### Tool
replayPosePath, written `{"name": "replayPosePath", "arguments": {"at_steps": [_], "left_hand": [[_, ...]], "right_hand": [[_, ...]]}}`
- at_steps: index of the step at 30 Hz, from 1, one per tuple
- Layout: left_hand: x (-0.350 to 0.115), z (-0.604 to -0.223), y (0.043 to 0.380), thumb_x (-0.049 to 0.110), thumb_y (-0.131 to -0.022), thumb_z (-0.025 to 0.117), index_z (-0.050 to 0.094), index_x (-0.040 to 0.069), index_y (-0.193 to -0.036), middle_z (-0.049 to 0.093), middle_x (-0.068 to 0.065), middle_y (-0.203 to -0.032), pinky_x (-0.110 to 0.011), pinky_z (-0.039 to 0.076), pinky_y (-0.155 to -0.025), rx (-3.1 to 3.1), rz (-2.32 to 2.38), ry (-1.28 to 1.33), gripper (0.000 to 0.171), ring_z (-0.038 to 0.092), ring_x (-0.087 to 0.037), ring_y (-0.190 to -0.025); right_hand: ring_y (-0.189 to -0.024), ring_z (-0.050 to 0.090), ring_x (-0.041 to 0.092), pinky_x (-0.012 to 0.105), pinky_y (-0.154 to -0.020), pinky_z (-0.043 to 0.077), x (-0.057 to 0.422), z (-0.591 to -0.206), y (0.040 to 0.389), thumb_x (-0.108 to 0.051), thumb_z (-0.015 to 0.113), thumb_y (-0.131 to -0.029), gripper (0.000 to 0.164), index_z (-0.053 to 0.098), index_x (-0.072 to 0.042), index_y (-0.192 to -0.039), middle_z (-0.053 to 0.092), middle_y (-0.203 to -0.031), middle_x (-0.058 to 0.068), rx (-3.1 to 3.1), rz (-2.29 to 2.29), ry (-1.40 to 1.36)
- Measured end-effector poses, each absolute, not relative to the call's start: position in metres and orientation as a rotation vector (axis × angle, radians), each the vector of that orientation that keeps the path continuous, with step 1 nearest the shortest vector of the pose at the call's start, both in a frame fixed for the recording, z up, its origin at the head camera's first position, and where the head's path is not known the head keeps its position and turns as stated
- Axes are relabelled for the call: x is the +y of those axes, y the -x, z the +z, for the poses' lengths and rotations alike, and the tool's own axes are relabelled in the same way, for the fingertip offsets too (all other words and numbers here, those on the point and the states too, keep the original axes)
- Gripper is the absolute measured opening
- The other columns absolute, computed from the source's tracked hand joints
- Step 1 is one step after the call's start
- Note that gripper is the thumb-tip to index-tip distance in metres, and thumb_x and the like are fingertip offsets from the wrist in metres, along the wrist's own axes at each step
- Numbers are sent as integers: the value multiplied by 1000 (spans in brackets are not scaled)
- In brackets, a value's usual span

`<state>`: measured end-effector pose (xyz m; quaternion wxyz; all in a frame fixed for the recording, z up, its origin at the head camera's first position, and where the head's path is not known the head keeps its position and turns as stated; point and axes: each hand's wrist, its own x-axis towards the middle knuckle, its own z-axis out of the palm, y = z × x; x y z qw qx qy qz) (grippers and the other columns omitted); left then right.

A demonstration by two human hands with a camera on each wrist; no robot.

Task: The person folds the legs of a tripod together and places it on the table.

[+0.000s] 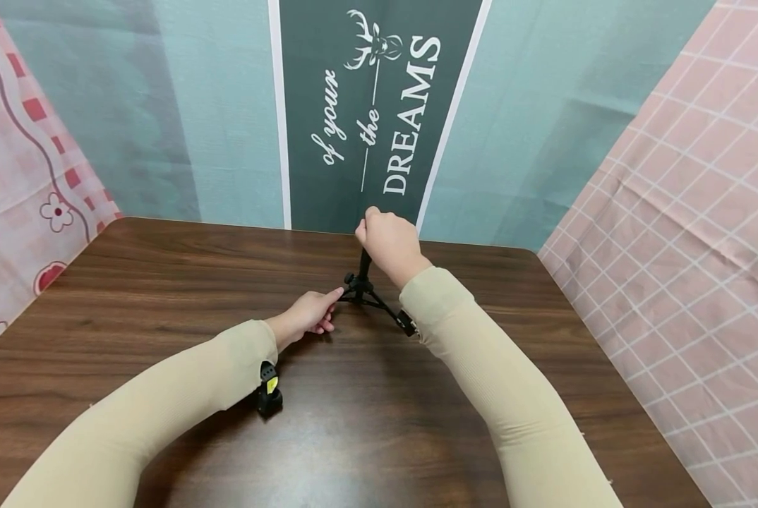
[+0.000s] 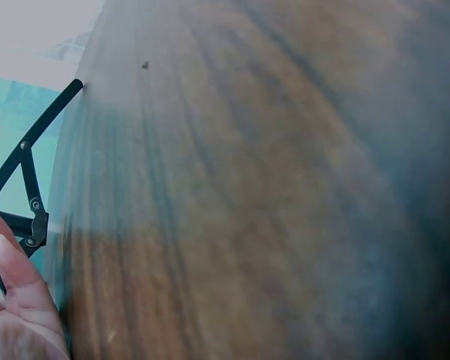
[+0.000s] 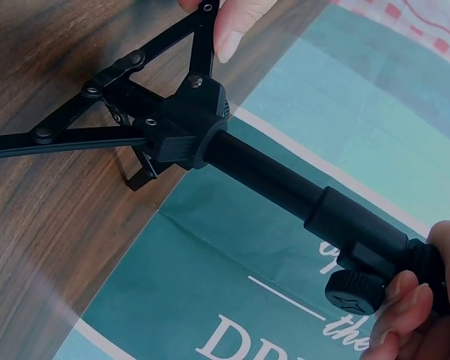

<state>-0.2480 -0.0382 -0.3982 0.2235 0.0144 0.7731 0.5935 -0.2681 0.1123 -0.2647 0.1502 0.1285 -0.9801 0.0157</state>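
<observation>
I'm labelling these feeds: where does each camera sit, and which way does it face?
Head: on the head, facing forward and down at the stand; left hand, right hand and sleeves show.
Left wrist: on that wrist, looking across the table; left hand shows lower left.
Right wrist: on that wrist, looking along the pole toward the legs; both hands partly show.
Shared: head and right wrist show the lettered cloth.

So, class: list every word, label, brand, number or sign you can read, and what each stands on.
"of your": green panel.
"the": same panel.
"DREAMS": same panel.
Sign, deer's head: same panel.
Sign, star-like mark: knob of the stand.
Yellow label on the device by the left sleeve: too small to read.
</observation>
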Motion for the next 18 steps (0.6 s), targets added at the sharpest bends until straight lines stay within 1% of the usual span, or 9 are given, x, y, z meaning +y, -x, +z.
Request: {"name": "replayPosePath", "arguments": {"at_steps": [8,18], "left_hand": [[-40,-398,247,46,-96,45,47,8,-69,45,0,-56,-21,43,-45,2110,1674,-51,47,54,-8,-46],[-43,-396,247,46,-96,47,50,3,-74,46,0,-56,-21,44,-47,2056,1712,-47,48,54,-9,-47]], "right_hand": [[-47,50,20,33,-47,44,112,-266,269,-21,37,-97,26,47,-7,-78,48,-57,5,-2817,68,-358],[-45,47,20,32,-45,40,111,-266,267,-19,37,-97,26,47,-7,-76,46,-55,5,-2798,87,-362]]}}
